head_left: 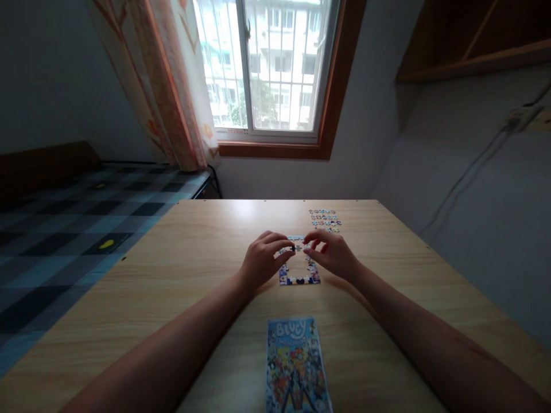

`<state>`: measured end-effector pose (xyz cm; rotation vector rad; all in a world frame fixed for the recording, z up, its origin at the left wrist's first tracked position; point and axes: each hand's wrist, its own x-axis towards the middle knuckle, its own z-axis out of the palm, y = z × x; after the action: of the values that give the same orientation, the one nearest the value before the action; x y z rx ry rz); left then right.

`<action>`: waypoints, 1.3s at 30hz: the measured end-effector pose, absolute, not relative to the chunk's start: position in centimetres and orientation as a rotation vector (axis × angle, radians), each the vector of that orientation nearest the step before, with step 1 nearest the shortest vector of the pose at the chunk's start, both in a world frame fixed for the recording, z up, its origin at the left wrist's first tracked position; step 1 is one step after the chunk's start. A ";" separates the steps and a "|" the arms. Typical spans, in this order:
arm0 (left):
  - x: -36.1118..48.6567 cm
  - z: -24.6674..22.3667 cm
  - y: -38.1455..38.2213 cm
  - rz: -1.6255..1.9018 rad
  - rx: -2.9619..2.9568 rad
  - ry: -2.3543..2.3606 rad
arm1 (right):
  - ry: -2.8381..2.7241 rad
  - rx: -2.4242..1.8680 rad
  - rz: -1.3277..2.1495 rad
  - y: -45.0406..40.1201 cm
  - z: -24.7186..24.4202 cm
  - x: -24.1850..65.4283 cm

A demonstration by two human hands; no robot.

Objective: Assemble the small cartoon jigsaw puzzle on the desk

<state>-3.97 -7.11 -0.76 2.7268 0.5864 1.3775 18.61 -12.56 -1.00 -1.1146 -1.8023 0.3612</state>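
Note:
On the table, a jigsaw border [317, 277] forms an upright rectangle with a bare wooden middle. My left hand [264, 256] is over its upper left side, thumb and forefinger closed on a small dark and grey puzzle piece [298, 248]. Facing it, my right hand [330, 250] hovers at the upper right side. Its thumb and forefinger are apart, a little short of the piece, and nothing shows between them. Both hands cover parts of the frame's sides.
Beyond my right hand lie loose puzzle pieces [323, 218] in several rows. Nearest me is a "Bluey" picture sheet or box [295, 361]. The wooden table [193, 241] reaches toward the window [282, 69]. A bed with a checked cover [86, 229] stands on the left.

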 end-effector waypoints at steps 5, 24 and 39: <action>-3.9 -0.7 -7.1 1.344 2.736 0.559 | -1.928 -0.997 0.264 -12.9 -0.7 18.3; -6.2 -1.4 -4.7 0.714 2.723 0.787 | -2.334 -1.083 0.458 -13.7 -0.3 17.8; -6.1 -2.3 -4.2 0.564 2.812 0.691 | -2.260 -1.063 0.373 -13.6 -1.5 17.3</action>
<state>-6.14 -4.24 -2.35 2.8118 0.6909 0.5637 17.27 -13.58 -1.48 -1.0631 -2.2603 0.3728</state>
